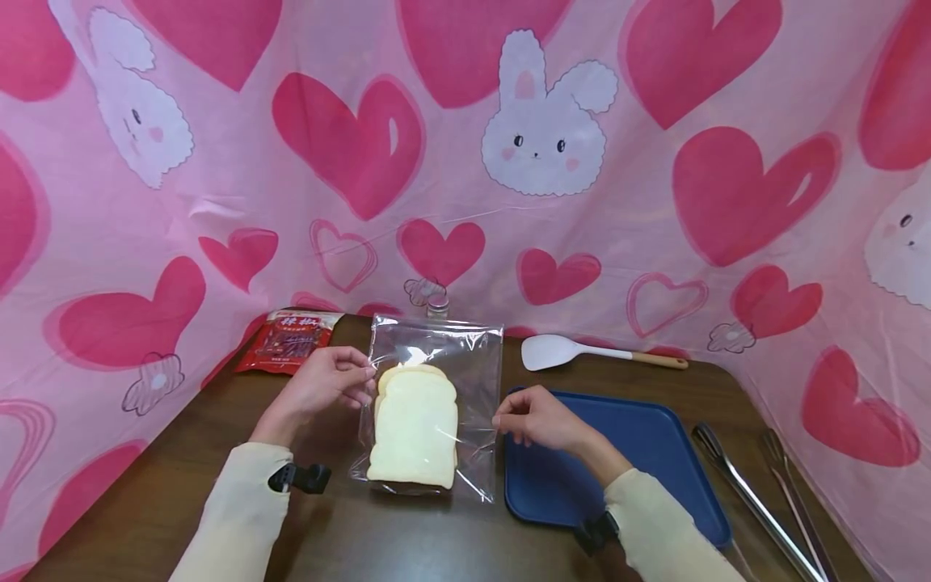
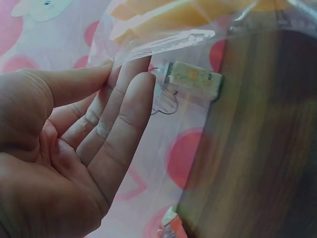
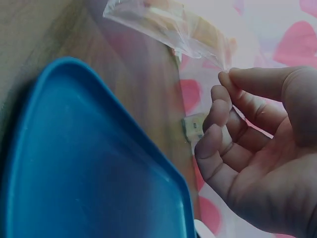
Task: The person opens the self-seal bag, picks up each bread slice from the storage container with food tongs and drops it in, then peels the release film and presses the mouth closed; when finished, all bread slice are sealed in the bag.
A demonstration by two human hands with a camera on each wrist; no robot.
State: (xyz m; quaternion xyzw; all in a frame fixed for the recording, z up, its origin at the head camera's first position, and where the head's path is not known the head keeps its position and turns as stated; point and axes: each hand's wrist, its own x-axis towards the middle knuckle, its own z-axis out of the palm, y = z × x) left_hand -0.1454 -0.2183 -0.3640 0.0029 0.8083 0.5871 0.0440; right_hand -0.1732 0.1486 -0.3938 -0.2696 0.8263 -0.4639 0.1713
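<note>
Slices of bread sit inside a clear plastic bag, held up over the table. At the bag's left edge, my left hand pinches the film between thumb and forefinger; the left wrist view shows the other fingers loosely extended. My right hand pinches the bag's right edge between thumb and forefinger, near the blue tray's left side. In the right wrist view the right hand's remaining fingers are curled loosely, and the bag hangs from the pinch.
The blue tray lies on the right of the brown table. A white spatula with a wooden handle lies behind it, metal tongs to its right. A red packet is at the back left, a small jar behind the bag.
</note>
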